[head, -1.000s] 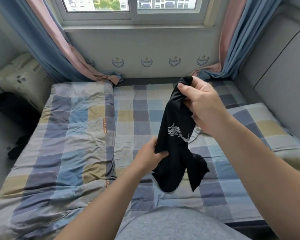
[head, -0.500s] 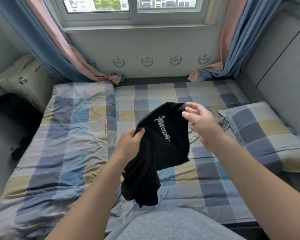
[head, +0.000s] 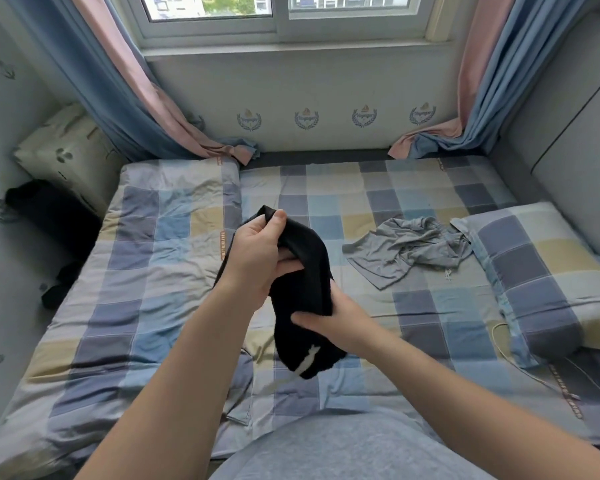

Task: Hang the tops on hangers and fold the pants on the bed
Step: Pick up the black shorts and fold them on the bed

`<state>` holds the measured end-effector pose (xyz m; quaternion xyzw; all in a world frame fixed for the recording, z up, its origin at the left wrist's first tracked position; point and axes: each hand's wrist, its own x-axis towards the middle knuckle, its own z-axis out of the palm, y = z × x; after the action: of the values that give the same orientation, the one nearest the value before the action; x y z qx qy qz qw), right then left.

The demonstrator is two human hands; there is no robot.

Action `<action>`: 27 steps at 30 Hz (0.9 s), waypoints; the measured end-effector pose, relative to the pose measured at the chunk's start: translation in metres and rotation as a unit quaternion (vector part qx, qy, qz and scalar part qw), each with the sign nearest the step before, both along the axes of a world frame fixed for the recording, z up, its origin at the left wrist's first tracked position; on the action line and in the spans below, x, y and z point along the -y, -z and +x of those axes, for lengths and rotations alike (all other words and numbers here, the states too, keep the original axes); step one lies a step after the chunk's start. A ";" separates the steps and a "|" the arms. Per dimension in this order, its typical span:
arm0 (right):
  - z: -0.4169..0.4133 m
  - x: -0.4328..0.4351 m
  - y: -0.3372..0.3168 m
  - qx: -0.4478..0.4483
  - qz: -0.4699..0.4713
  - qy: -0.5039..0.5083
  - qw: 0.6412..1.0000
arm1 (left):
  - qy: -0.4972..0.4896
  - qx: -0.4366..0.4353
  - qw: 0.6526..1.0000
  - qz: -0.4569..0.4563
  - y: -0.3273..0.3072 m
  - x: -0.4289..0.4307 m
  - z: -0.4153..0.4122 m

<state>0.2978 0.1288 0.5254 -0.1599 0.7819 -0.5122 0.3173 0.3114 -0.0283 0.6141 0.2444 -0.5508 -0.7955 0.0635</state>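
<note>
A black garment (head: 307,271) with a white mark near its lower end hangs bunched above the middle of the checked bed (head: 146,271). My left hand (head: 257,251) grips its upper edge, thumb on top. My right hand (head: 329,320) grips the garment lower down from the right side. A crumpled grey garment (head: 406,247) lies on the bed to the right, beside the pillow. No hangers are in view.
A checked pillow (head: 541,271) lies at the right edge against a grey padded headboard (head: 575,133). Blue and pink curtains (head: 153,109) hang at both sides of the window. Dark clothes (head: 49,216) and a cream cushion (head: 66,150) sit left of the bed.
My left hand rose to take the garment's top edge while my right hand dropped and gripped it lower down. The grey garment, hidden before, now shows on the bed.
</note>
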 end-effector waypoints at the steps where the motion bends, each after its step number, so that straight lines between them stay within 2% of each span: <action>1: -0.004 0.000 0.001 -0.033 0.010 0.032 0.999 | 0.000 0.002 1.000 -0.003 0.000 -0.001 -0.001; 3: -0.014 -0.007 -0.001 -0.058 0.008 0.076 0.995 | -0.009 0.006 1.000 -0.017 0.001 0.000 -0.001; 7: -0.034 -0.020 -0.014 0.014 -0.023 0.142 0.990 | 0.010 0.028 0.996 -0.084 0.012 0.005 0.004; 11: -0.049 -0.021 -0.034 0.146 -0.138 0.239 0.950 | 0.146 0.086 0.971 -0.167 0.032 -0.001 0.016; 14: -0.052 -0.020 -0.047 0.184 -0.205 0.263 0.925 | 0.264 0.087 0.948 -0.153 0.050 -0.012 0.026; 16: -0.051 -0.021 -0.053 0.199 -0.241 0.278 0.908 | 0.296 0.085 0.938 -0.160 0.062 -0.018 0.031; 20: -0.053 -0.024 -0.063 0.236 -0.291 0.301 0.877 | 0.301 0.058 0.936 -0.172 0.077 -0.026 0.034; 23: -0.054 -0.029 -0.067 0.256 -0.292 0.308 0.868 | 0.292 0.042 0.939 -0.175 0.082 -0.027 0.036; 27: -0.055 -0.039 -0.067 0.296 -0.322 0.286 0.853 | 0.214 0.011 0.953 -0.212 0.082 -0.030 0.034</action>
<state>0.2433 0.1675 0.5920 0.1369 0.4535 -0.8265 0.3042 0.3449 0.0016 0.5318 0.1107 -0.7471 -0.6524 -0.0634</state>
